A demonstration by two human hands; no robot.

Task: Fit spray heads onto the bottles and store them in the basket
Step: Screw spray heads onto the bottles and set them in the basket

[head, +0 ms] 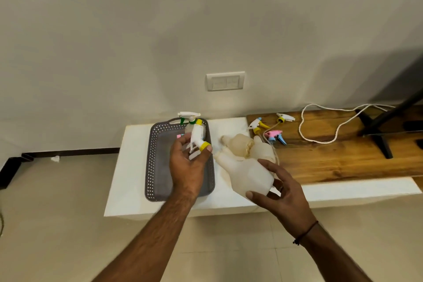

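Left hand (pixel 187 162): closed around yellow-capped spray head (pixel 198 138) above grey basket (pixel 151 167); right hand (pixel 282 192): fingers clasping white bottle (pixel 247 173); further bottles (pixel 242 144) behind, count unclear.

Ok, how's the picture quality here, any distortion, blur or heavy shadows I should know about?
Head view: wide-angle bending curves the white bench edge and the wall line; lighting is soft and even, with a dark shadow on the wall at upper right; the left hand with its spray head and the right hand's bottle look slightly soft; no strong glare.

Two bare forearms, no sleeves, a thin dark cord bracelet (pixel 305 232) around the right wrist.
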